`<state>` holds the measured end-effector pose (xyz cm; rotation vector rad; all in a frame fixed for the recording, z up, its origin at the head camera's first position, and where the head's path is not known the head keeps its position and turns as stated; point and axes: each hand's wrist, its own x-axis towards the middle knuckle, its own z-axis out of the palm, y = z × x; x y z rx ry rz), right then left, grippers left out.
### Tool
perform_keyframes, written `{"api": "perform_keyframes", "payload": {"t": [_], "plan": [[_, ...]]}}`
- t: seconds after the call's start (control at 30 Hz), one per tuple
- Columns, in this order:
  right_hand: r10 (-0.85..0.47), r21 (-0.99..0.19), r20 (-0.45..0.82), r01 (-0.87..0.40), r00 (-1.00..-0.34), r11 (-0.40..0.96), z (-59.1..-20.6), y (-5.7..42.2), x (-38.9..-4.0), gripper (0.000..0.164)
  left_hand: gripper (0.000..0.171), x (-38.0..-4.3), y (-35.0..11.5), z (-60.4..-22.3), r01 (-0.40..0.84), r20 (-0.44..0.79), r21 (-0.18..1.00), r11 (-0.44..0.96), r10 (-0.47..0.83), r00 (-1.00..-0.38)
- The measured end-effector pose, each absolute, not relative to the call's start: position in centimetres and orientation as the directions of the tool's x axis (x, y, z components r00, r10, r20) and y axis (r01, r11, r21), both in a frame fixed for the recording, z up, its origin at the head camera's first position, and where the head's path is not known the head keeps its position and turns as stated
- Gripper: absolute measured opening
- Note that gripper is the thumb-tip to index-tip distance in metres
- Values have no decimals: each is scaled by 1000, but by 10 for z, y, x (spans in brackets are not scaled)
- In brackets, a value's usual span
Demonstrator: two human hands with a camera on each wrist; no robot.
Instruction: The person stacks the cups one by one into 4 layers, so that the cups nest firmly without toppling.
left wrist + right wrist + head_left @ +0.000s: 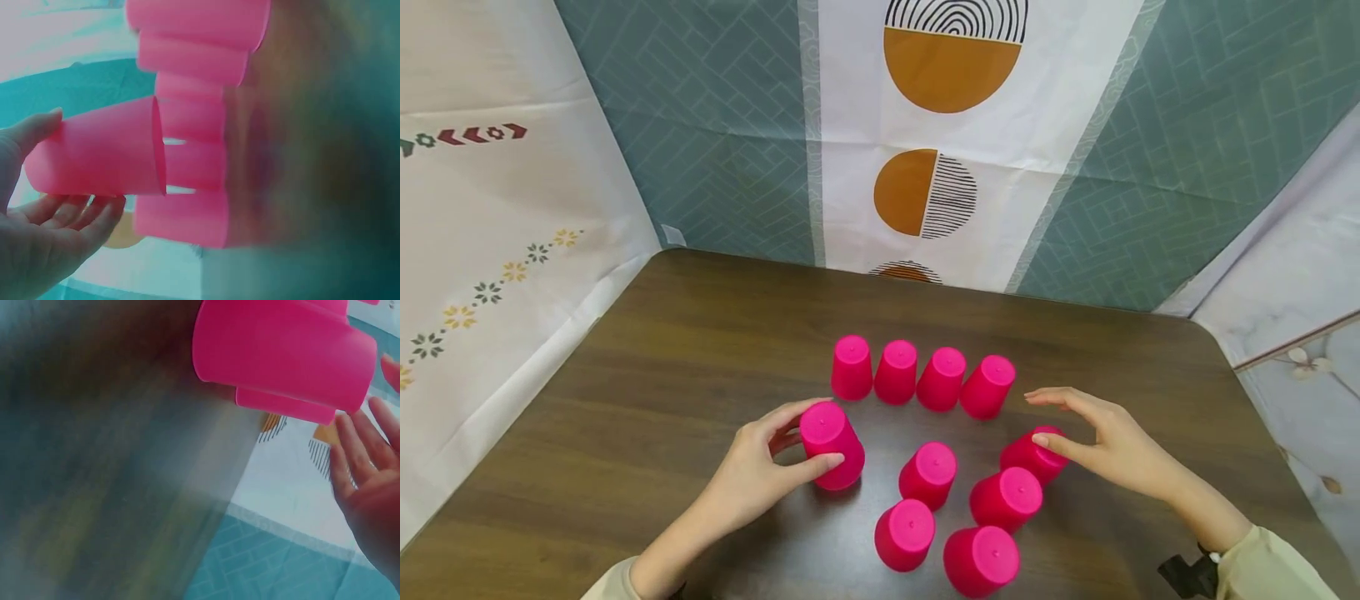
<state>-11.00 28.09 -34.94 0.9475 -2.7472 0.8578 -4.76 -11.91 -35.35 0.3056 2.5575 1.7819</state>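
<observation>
In the head view my left hand [752, 467] grips an upside-down pink plastic cup [833, 446], thumb at the near side and fingers behind it. The left wrist view shows this held cup [100, 153] lifted, its rim higher than those of the standing cups. My right hand [1108, 437] hovers around another inverted cup [1030, 457] on the right, fingers extended and thumb overlapping the cup's top. From the right wrist, the fingers [359, 447] look straight, with the tips close to the cup's closed end [287, 353].
A row of several inverted pink cups [898, 373] stands at the back of the brown wooden table [700, 333]. Between my hands are more inverted cups, among them a middle one [928, 475] and a front one [981, 561]. A patterned cloth [722, 125] hangs behind the table.
</observation>
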Motion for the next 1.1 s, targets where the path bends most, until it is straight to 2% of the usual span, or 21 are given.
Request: {"api": "perform_keyframes", "payload": {"t": [0.17,0.4,0.7,0.93,1.1], "plan": [[-500,-541,198,-519,-843,661,-356,287,-95,50,58,-63,-125,-339,196,158,925,325,140,-977],[-550,-570,196,-551,-812,610,-371,291,-88,51,56,-90,-130,-326,273,242,923,271,142,-960],[-547,-573,169,-533,-820,622,-373,298,-78,63,54,-120,-128,-319,273,245,929,251,136,-960],[-611,-597,171,-574,-773,560,-373,306,-82,64,54,-139,-116,-307,242,208,944,225,164,-964],[-661,-617,193,-613,-725,492,-370,307,-87,62,55,-153,-109,-305,270,226,938,216,207,-952]]}}
